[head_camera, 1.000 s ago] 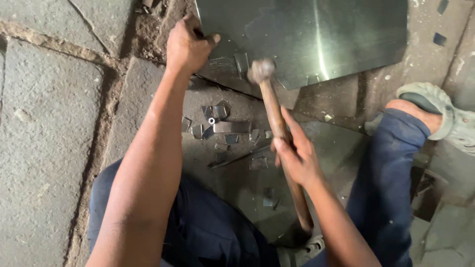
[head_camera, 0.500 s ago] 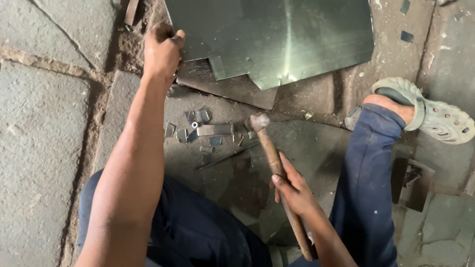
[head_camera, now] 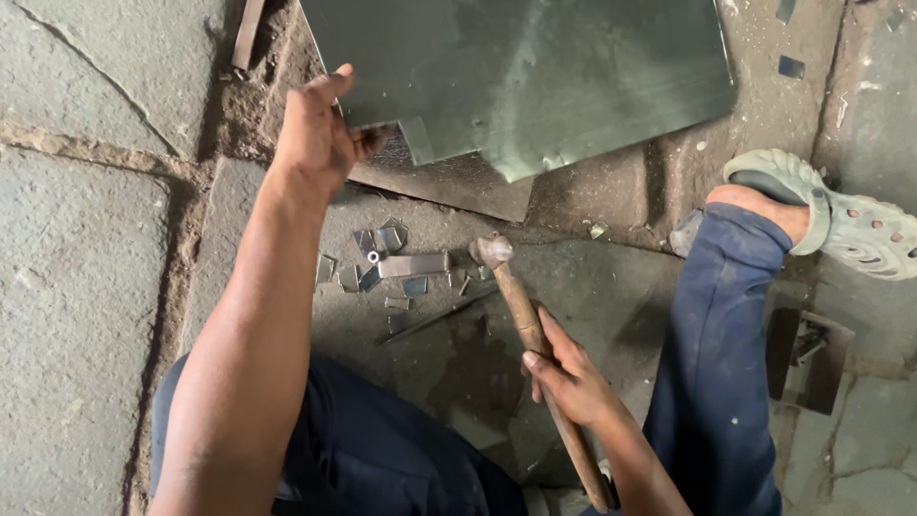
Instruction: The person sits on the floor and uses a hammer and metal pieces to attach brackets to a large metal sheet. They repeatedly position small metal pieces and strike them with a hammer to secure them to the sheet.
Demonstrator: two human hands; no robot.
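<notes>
Presently left hand (head_camera: 320, 134) grips the metal sheet (head_camera: 535, 76) at twelve o'clock; right hand (head_camera: 568, 377) grips the hammer (head_camera: 530, 325). Risk: sharp edge cutting fingers, or a glancing blow.

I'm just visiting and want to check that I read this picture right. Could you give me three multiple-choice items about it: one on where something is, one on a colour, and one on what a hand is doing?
1. Where does the hammer's head lie?
A. On the sheet metal
B. On the stone floor by the small metal scraps
C. On the sandal

2. What colour are the trousers?
A. Dark blue
B. Red
C. White

3. What is the left hand doing?
A. Resting flat on the floor
B. Holding the hammer
C. Gripping the edge of the sheet metal

Answers:
1. B: the head sits on the floor beside the scraps, below the sheet metal.
2. A: the trouser leg is dark blue.
3. C: its fingers close on the sheet's corner, while the right hand holds the wooden handle.
</notes>
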